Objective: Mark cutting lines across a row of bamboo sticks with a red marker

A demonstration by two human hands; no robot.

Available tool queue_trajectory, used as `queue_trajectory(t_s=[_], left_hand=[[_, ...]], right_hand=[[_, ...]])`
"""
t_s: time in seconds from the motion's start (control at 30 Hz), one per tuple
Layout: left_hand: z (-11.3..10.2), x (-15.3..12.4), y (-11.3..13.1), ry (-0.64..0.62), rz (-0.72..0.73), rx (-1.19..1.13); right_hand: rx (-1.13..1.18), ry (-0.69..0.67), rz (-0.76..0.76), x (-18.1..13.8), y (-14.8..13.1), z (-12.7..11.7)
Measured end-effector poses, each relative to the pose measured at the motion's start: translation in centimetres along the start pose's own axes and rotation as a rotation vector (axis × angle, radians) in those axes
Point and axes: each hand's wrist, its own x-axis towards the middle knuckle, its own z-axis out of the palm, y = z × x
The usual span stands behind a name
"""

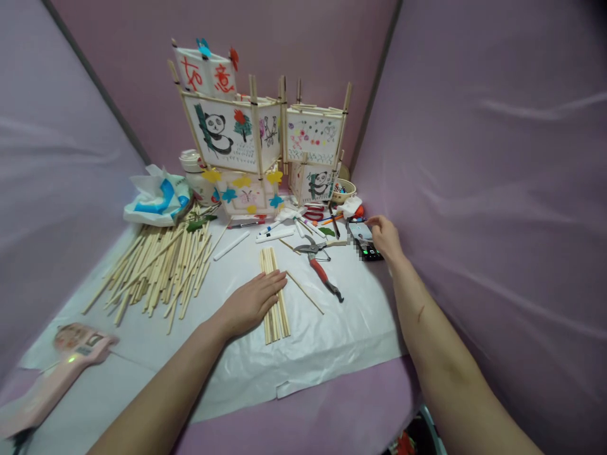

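Observation:
My left hand (256,297) lies flat with its fingers stretched out across a small row of pale wooden sticks (270,325) on the white sheet. My right hand (385,235) is at the right edge of a smartphone (361,232), which has a lit, partly blurred screen. Its index finger reaches over the phone; the other fingers are partly hidden. Between the hands rest red-handled pruning shears (318,268), blades pointing away. One thin stick (306,293) lies apart, just right of the row.
A big heap of wooden sticks (152,265) spreads at left, before a tissue pack (159,199). A pink glue gun (61,379) lies front left. Behind stand paper lanterns (232,136) with panda drawings. White markers (275,236) and a small bowl (345,191) sit near them.

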Motion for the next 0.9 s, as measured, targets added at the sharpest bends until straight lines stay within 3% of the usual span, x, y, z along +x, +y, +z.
queue_trajectory(t_s=[0.2, 0.3, 0.6, 0.77, 0.9], left_hand=[[0.1, 0.0, -0.1, 0.012, 0.003, -0.029], [0.1, 0.0, -0.1, 0.002, 0.000, -0.027], [0.2, 0.1, -0.2, 0.023, -0.003, -0.049], [0.3, 0.1, -0.2, 0.002, 0.007, -0.016], [0.1, 0.1, -0.1, 0.002, -0.004, -0.018]], right_hand=[[-0.081, 0.063, 0.035, -6.4, 1.5, -2.4], [-0.129, 0.067, 0.038, -8.1, 1.9, -2.8], [-0.207, 0.051, 0.040, -8.2, 2.2, -2.2], [-0.194, 0.219, -0.015, -8.3, 1.7, -2.5], [-0.144, 0.275, -0.065, -8.3, 1.6, -2.2]])
